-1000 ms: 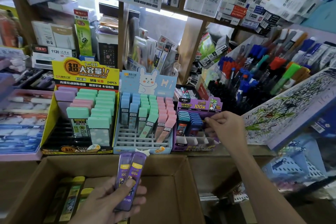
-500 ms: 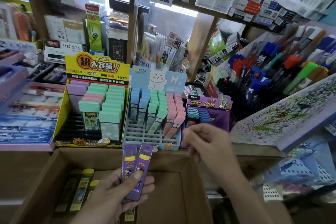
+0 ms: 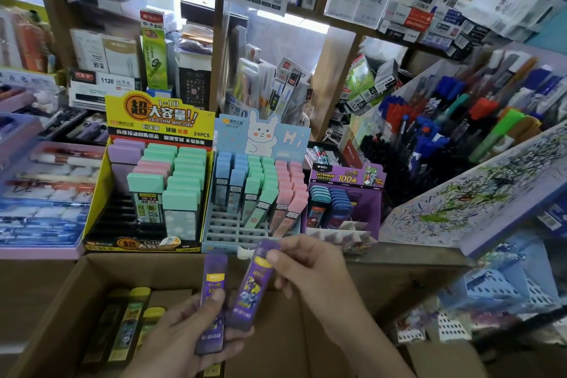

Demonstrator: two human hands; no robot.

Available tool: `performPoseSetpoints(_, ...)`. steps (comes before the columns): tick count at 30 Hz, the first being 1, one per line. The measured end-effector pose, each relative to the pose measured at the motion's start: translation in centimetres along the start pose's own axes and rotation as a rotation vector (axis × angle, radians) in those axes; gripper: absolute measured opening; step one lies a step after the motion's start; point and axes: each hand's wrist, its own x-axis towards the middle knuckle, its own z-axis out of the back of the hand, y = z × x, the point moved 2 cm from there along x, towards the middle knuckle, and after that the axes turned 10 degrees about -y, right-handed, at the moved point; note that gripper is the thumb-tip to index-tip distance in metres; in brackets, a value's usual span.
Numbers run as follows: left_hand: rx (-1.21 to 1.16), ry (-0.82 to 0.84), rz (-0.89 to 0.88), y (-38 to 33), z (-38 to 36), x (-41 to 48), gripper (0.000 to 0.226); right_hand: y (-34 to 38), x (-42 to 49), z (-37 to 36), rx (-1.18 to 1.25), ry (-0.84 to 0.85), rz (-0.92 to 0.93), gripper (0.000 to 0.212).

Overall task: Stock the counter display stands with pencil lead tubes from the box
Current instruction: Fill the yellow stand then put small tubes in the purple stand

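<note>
My left hand [image 3: 187, 337] holds a purple pencil lead tube [image 3: 212, 301] upright over the open cardboard box [image 3: 61, 316], thumb pressed on its front. My right hand [image 3: 310, 267] pinches the top of a second purple tube [image 3: 250, 288], which leans beside the first. Yellow-capped tubes [image 3: 129, 325] lie in the box at the left. On the counter behind stand three displays: a yellow stand [image 3: 153, 123] with wide pastel cases, a blue bunny stand [image 3: 260, 135] with slim tubes, and a small purple stand [image 3: 346, 178] holding blue-capped tubes with open slots at its front.
A pen rack [image 3: 460, 120] full of pens rises at the right behind a scribbled test pad [image 3: 478, 193]. Trays of correction tapes [image 3: 46, 193] sit at the left. Shelves of stationery boxes [image 3: 414, 15] hang above. A white mesh basket [image 3: 506, 288] sits low at the right.
My right hand has come back from the purple stand and taken hold of the right-hand tube in my left hand's pair. The left hand has stayed over the box.
</note>
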Motion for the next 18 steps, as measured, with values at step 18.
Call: performPoseSetpoints(18, 0.061, -0.063, -0.040, -0.6, 0.5, 1.0, 0.032, 6.0, 4.6, 14.8, -0.176, -0.472, 0.398, 0.024)
